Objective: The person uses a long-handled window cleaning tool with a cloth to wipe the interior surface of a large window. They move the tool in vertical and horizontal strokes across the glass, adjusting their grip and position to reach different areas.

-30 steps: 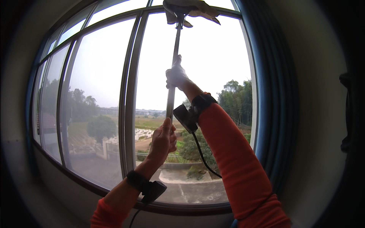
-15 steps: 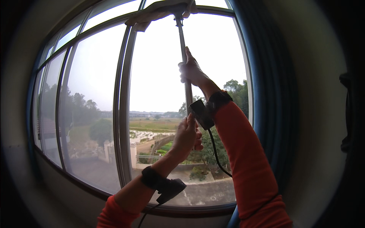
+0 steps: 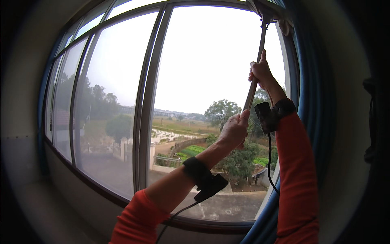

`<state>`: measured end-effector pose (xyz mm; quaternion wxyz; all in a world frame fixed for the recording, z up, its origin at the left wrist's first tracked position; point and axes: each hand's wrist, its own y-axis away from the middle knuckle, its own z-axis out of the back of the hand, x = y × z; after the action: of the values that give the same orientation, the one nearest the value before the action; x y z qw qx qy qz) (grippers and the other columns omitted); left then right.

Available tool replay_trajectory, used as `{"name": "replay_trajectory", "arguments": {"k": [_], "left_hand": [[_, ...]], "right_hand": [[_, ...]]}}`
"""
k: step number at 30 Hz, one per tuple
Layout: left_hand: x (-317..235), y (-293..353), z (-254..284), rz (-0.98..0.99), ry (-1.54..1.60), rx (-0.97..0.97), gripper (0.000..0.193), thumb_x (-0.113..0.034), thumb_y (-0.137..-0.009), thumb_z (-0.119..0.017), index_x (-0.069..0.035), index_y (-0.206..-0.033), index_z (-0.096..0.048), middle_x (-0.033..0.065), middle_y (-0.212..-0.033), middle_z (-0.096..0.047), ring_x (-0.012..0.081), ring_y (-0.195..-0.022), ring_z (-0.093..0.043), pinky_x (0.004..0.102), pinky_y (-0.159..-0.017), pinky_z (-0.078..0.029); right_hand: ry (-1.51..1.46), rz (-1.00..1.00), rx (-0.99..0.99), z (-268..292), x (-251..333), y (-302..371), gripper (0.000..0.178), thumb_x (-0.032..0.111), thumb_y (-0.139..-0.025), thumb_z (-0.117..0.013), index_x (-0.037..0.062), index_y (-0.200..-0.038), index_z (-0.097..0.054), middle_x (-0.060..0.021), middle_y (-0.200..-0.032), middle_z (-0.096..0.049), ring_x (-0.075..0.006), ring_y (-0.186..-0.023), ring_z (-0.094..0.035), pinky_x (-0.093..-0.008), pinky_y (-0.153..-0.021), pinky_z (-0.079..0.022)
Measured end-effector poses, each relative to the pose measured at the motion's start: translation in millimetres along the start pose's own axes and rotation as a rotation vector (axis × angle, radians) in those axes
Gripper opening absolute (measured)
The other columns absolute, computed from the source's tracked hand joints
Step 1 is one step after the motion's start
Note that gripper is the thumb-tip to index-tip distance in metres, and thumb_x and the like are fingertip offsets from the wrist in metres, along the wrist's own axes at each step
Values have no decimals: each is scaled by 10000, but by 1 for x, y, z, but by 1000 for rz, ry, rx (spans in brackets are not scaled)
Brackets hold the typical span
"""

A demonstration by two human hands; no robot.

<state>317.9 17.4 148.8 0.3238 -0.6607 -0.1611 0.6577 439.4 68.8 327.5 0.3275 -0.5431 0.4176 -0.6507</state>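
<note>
A flat mop with a slim metal pole (image 3: pixel 250 96) slants up and to the right in front of the window. Its head, draped with a greyish cloth (image 3: pixel 274 11), is at the upper right corner of the window, beside the curtain, and partly cut off by the picture's upper edge. My right hand (image 3: pixel 261 73) is wrapped round the pole below the head, thumb pointing up along it. Lower down, my left hand (image 3: pixel 235 131) grips the same pole near its bottom end. Both forearms wear red sleeves and black wrist straps with small dark boxes and cables.
The large window has a dark vertical frame bar (image 3: pixel 150 110) and a sliding glass pane (image 3: pixel 111 101) at left. A blue curtain (image 3: pixel 315 110) hangs along the right side, close to my right arm. Below runs the sill (image 3: pixel 211 225). Outside are trees, fields and a fence.
The mop head has swept right along the window's top to the corner by the curtain. Both hands moved right with the pole, which now leans right; the view has shifted somewhat too.
</note>
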Motion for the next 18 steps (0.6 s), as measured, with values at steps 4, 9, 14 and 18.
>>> {"name": "replay_trajectory", "arguments": {"k": [4,9,14,18], "left_hand": [[7,18,57,3,27,-44,478,-535,-993,-382,-92,-828,-453,-15,-569,-406,87,-419,-370,277,-366,-345],[20,54,135,-4,82,-67,462,-532,-991,-395,-108,-813,-440,-37,-560,-371,74,-410,-322,271,-361,-284],[26,100,210,-12,152,-101,459,-553,-993,-369,-116,-861,-419,-81,-549,-285,31,-399,-216,245,-362,-165],[22,132,283,-10,127,-161,467,-574,-984,-371,-128,-854,-418,-81,-555,-294,27,-407,-233,234,-368,-177]], "right_hand": [[-60,18,-4,-63,2,7,866,9,-916,-412,212,-1492,202,-69,-623,-513,-145,-445,-511,-310,-439,-515],[-61,-12,67,-147,12,29,904,7,-888,-419,219,-1474,236,-145,-782,-567,-195,-522,-578,-354,-477,-570],[6,-15,147,-243,36,56,876,2,-907,-399,217,-1482,226,-143,-764,-573,-154,-481,-540,-326,-451,-549],[66,21,143,-334,53,72,878,4,-897,-406,176,-1480,228,-190,-854,-618,-189,-503,-594,-321,-457,-558]]}}
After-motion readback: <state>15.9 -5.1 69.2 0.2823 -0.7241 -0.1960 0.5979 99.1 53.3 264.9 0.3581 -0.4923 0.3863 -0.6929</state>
